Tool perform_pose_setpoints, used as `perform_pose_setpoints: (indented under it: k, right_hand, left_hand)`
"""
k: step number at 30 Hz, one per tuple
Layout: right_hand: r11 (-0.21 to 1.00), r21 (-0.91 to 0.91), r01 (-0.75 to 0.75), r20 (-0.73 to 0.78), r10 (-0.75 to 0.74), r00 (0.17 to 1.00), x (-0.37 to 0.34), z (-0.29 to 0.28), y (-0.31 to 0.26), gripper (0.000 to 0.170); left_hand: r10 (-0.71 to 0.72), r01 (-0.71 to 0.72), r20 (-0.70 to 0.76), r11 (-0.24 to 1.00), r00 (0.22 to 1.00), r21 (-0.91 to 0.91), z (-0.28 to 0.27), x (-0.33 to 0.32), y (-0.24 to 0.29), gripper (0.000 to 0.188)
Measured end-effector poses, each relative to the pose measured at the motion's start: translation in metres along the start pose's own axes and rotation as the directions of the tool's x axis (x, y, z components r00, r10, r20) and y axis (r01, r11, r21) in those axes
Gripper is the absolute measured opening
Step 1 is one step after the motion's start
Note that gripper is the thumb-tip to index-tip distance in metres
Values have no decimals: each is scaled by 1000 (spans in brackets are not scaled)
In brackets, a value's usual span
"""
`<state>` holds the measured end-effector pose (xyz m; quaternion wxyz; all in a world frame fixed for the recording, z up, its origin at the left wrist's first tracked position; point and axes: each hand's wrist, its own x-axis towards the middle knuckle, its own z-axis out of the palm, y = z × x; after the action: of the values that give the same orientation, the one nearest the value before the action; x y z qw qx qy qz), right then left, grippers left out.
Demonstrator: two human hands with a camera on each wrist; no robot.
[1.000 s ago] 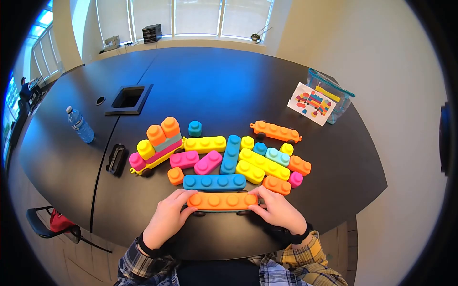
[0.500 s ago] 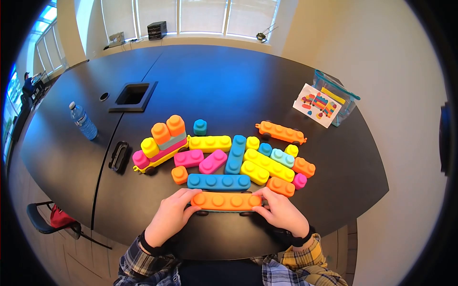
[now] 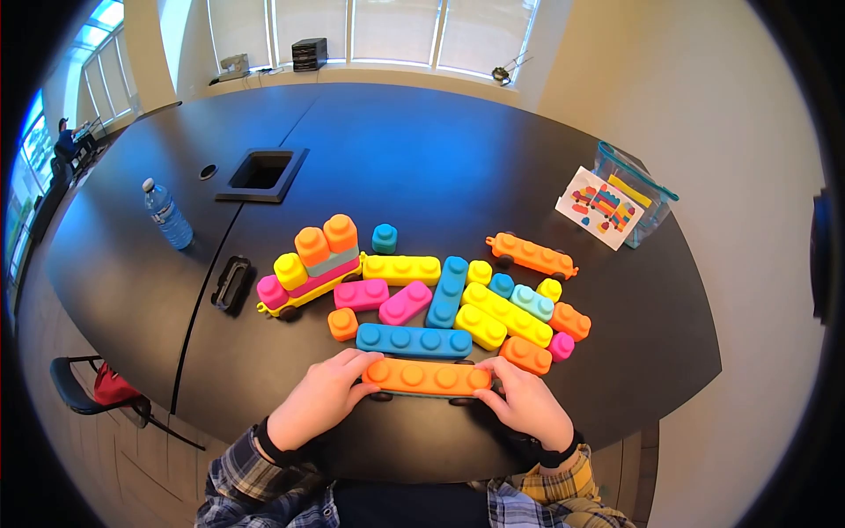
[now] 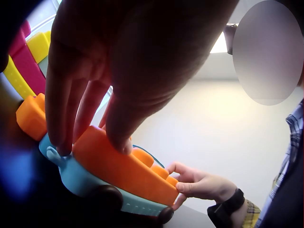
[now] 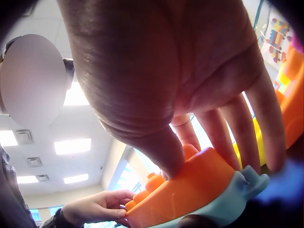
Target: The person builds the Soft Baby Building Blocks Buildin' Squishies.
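Observation:
A long orange four-stud block (image 3: 429,378) sits on a light blue wheeled base (image 4: 80,175) at the table's near edge. Its left end is pinched between thumb and fingers of my left hand (image 3: 319,400). My right hand (image 3: 531,407) pinches the right end the same way. From the right wrist view, the thumb presses the block's near side and the fingers reach over the far side, close to the base's hitch. Just beyond the block lies a long blue block (image 3: 407,341), with an orange cube block (image 3: 343,325) by its left end.
Loose yellow (image 3: 400,269), pink (image 3: 361,295) and other blocks spread behind. A stacked yellow wagon (image 3: 317,297) stands left, an orange wagon (image 3: 532,255) at the back right. Further off are a water bottle (image 3: 167,214), a picture card (image 3: 598,208) and a clear bag (image 3: 650,220).
The head view has turned slightly left, so the table and blocks appear farther right. Both hands keep their hold on the orange block's ends.

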<state>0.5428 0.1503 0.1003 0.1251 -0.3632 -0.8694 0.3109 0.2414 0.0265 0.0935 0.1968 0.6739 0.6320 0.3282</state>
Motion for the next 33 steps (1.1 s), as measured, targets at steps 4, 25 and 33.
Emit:
perform_pose_setpoints:
  k: [4, 25, 33]
  right_hand:
    - [998, -43, 53, -33, -55, 998, -1, 0, -2, 38]
    - [993, -94, 71, -70, -77, 995, -4, 5, 4, 38]
    - [996, -68, 48, -43, -51, 998, -3, 3, 0, 40]
  left_hand:
    - [57, -67, 88, 991, 994, 112, -27, 17, 8, 38]
    - [-20, 67, -74, 688, 997, 723, 47, 242, -86, 14]
    - [202, -73, -147, 791, 968, 607, 17, 214, -38, 12]
